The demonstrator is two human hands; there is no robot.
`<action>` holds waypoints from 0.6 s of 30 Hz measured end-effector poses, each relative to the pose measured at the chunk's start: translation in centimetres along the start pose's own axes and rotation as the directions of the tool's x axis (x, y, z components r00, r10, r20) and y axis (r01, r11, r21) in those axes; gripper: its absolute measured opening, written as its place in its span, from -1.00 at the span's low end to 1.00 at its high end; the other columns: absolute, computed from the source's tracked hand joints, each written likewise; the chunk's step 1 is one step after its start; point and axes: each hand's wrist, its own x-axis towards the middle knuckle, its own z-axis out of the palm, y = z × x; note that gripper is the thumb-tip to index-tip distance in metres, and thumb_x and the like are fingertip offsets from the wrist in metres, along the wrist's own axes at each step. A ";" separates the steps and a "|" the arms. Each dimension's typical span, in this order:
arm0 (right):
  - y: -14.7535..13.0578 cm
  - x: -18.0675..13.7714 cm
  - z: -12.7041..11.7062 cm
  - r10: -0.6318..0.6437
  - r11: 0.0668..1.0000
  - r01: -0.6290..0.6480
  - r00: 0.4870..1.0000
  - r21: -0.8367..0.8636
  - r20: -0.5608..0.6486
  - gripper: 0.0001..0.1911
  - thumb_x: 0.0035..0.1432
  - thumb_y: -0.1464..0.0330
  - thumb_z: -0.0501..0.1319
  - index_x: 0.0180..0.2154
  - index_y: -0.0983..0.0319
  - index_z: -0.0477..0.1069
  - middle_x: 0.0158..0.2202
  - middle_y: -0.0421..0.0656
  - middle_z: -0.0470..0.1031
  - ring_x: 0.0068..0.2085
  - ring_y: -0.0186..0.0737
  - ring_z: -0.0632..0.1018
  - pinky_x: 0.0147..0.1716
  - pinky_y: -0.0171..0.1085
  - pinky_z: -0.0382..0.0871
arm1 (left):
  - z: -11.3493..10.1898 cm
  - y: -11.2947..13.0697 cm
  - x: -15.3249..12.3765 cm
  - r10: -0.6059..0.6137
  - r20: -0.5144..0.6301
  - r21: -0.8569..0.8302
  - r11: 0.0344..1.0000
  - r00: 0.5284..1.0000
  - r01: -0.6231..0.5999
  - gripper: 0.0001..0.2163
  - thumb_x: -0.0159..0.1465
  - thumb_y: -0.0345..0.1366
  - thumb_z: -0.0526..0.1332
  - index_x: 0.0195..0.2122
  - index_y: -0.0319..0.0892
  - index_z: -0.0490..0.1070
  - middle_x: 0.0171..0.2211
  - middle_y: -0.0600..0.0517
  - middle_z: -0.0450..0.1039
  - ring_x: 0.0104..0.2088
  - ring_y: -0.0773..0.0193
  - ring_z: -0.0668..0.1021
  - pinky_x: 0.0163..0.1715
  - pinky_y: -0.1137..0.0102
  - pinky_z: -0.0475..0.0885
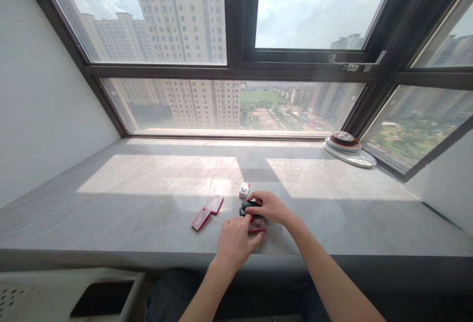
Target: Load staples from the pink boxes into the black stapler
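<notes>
My left hand [234, 240] and my right hand [269, 206] meet over a small black object [248, 207] and a dark red box [257, 224] on the grey window ledge [148, 213]. The right hand's fingers curl over the black object. The left hand's fingers are closed on the red box's near edge. Two red and white boxes [207, 212] lie just left of my hands. A small white box [244, 190] stands behind them.
A stack of plates [347, 147] sits at the ledge's far right corner by the window. A white unit with a dark opening [99, 297] is below the ledge at lower left. White wall stands to the left.
</notes>
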 end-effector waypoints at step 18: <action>0.6 -0.5 0.9 0.055 0.996 -0.061 0.995 -0.072 -0.080 -0.66 0.08 0.07 0.35 -0.17 0.12 0.59 -0.51 -0.32 0.28 -0.45 -0.30 0.35 -0.39 -0.35 0.14 | -6.0 -9.8 -3.9 -0.113 -0.285 0.125 0.980 0.952 0.154 -0.85 0.25 -0.20 0.29 -0.32 -0.07 0.32 0.25 -0.06 0.25 0.24 -0.13 0.29 0.13 -0.01 0.32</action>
